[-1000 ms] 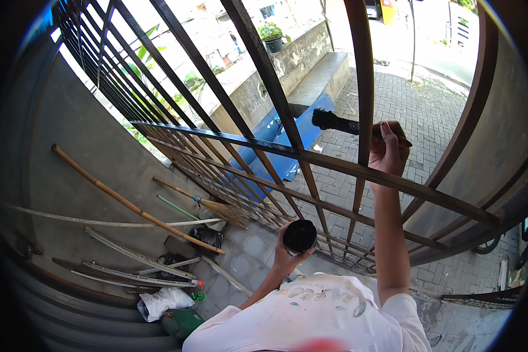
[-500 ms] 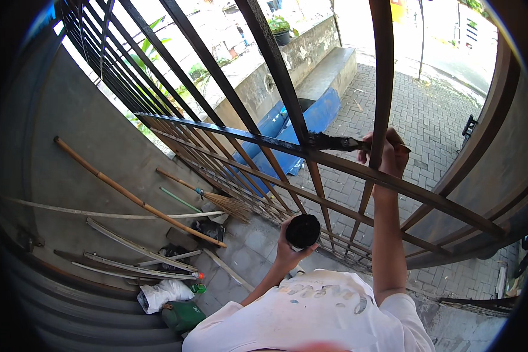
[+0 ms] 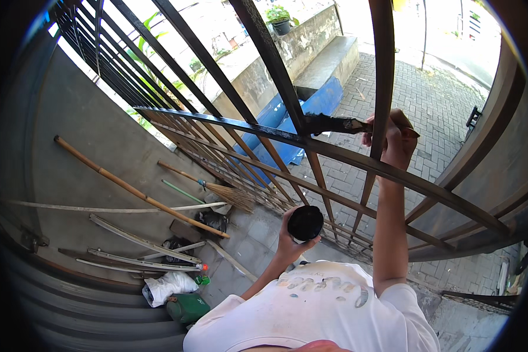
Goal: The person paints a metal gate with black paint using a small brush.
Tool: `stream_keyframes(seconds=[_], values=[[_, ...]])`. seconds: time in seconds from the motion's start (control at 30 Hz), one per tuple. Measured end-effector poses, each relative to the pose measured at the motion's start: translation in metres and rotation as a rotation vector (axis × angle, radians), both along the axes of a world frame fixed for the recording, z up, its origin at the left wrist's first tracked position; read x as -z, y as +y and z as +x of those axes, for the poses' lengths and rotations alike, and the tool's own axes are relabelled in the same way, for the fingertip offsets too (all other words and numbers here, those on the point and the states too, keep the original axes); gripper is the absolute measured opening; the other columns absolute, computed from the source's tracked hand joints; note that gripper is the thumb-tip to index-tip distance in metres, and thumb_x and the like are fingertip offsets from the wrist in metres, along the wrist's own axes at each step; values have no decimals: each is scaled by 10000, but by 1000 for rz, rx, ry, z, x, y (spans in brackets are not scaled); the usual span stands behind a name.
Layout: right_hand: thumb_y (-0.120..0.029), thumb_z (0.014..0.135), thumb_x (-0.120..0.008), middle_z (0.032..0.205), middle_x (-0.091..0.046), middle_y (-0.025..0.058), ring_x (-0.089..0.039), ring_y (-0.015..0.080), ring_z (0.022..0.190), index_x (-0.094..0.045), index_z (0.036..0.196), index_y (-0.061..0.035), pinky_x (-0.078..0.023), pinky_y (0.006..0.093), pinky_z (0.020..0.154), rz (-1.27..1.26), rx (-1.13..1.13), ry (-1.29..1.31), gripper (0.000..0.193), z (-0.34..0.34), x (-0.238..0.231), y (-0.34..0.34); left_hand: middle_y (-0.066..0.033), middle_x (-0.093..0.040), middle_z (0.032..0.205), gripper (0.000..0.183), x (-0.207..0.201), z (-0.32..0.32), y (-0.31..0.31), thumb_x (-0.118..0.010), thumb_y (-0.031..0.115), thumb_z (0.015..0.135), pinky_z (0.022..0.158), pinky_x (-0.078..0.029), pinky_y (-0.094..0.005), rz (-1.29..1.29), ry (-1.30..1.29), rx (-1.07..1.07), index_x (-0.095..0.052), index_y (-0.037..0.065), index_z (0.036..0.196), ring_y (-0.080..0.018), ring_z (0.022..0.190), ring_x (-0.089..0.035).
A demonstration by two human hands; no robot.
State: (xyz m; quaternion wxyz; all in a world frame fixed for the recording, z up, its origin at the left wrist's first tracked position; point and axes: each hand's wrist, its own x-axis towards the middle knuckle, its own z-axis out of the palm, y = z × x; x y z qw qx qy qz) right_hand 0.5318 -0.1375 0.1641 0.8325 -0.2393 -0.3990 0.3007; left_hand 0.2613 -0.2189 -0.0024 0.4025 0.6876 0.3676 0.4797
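Note:
My right hand point(image 3: 398, 141) reaches past an upright bar of the metal gate point(image 3: 358, 161) and is closed round the handle of a paintbrush point(image 3: 337, 125). The brush lies roughly level, its bristles coated black and touching the upright bar to its left, just above the crossbar. Low in front of my shirt, my left hand point(image 3: 288, 243) grips a small round can point(image 3: 305, 223) whose top looks black, as with dark paint. Bars on the left look black; lower and right-hand ones look brown.
A bamboo pole point(image 3: 132, 188), a broom point(image 3: 229, 195) and several pale strips point(image 3: 141, 249) lie by the left wall. Near them are a white sack point(image 3: 167, 287) and a green container point(image 3: 186, 308). Beyond the gate are a blue sheet point(image 3: 325, 102) and a concrete ledge point(image 3: 328, 61).
The view has shifted slightly. The brush remains against the same bar, with my right hand a little farther right. My left hand still holds the can.

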Motion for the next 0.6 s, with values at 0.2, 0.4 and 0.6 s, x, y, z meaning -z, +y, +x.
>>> stream_keyframes(seconds=[0.2, 0.4, 0.6], values=[[-17, 974, -621, 900, -679, 111, -662, 141, 834, -654, 881, 60, -581, 287, 786, 64, -78, 70, 125, -1, 3, -10, -107, -572, 1346, 869, 2, 1, -1, -915, 85, 702, 1069, -484, -361, -37, -70, 19, -431, 79, 1424, -212, 1252, -584], [-21, 973, -619, 896, -673, 106, -662, 135, 822, -658, 876, 54, -580, 264, 767, 150, -172, 290, 129, -12, -1, -20, -108, -566, 1356, 871, 7, -2, 1, -920, 98, 698, 1073, -481, -359, -72, -106, 23, -433, 82, 1420, -209, 1253, -584], [-37, 973, -633, 878, -674, 73, -656, 131, 819, -666, 861, 39, -568, 264, 772, 80, -106, 230, 139, -10, -3, -22, -106, -583, 1338, 874, 6, -1, 2, -924, 100, 690, 1080, -474, -367, -51, -93, 29, -439, 83, 1418, -215, 1251, -587]])
